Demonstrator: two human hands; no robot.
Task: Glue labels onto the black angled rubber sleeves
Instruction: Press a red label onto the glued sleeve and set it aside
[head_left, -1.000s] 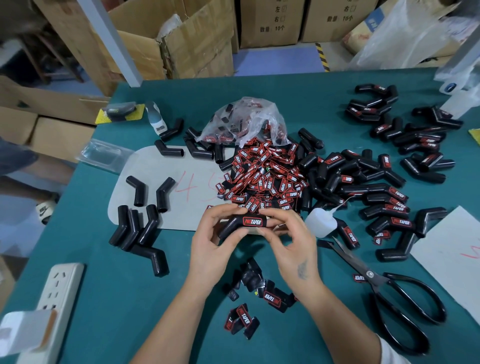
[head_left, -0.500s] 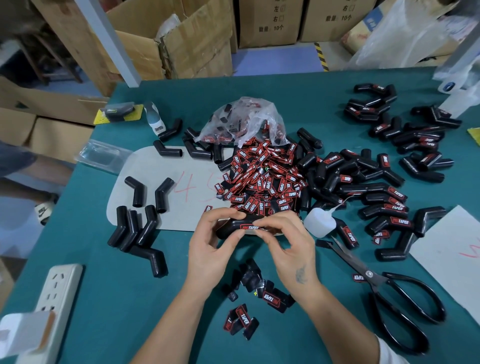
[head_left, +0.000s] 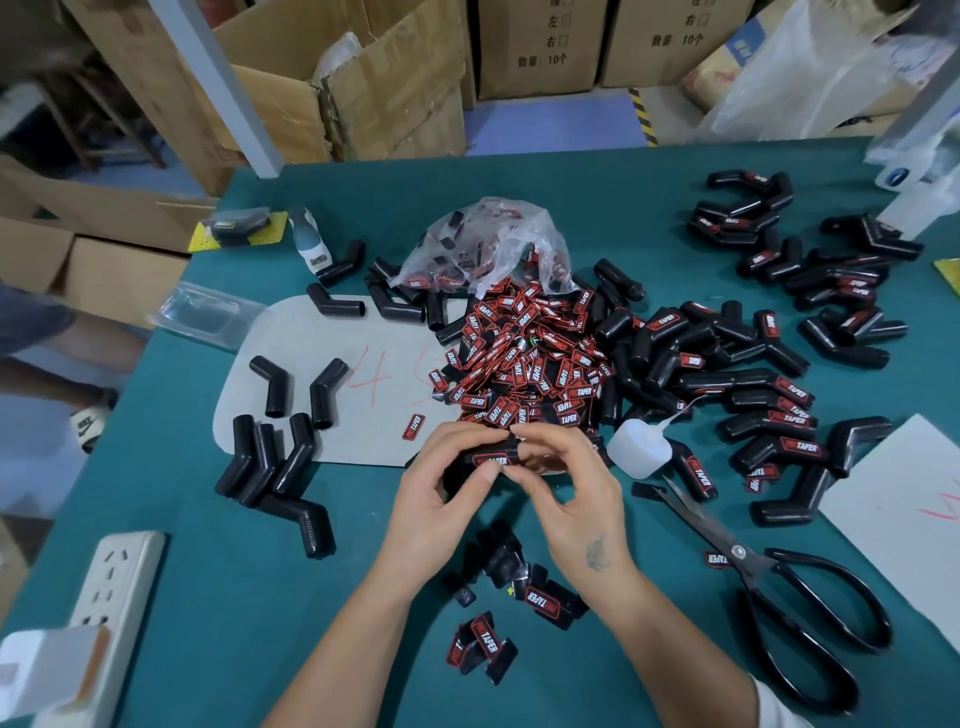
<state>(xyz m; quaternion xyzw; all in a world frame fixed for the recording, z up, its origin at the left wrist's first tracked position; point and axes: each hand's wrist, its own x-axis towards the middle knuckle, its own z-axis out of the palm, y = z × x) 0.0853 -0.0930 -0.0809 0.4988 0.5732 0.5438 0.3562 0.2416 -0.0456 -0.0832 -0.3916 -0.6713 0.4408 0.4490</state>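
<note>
Both hands hold one black angled rubber sleeve (head_left: 470, 460) over the green table, just in front of the label heap. My left hand (head_left: 441, 499) grips the sleeve from the left, thumb on its red-and-black label (head_left: 492, 460). My right hand (head_left: 571, 488) pinches the sleeve's right end, fingers curled over it. A heap of loose red-and-black labels (head_left: 524, 358) lies behind the hands. Bare sleeves (head_left: 270, 457) lie at the left; labelled sleeves (head_left: 753, 395) are piled at the right. A small white glue bottle (head_left: 640, 452) lies right of my right hand.
Black scissors (head_left: 779, 597) lie at the front right. A clear bag of labels (head_left: 488, 249) sits behind the heap. A few labels and backing scraps (head_left: 509, 597) lie between my forearms. A white power strip (head_left: 109, 597) sits at the front left. Cardboard boxes stand beyond the table.
The sleeve has rolled a little toward me, so its label faces up less. Both hands have shifted slightly and my fingers have closed further over it.
</note>
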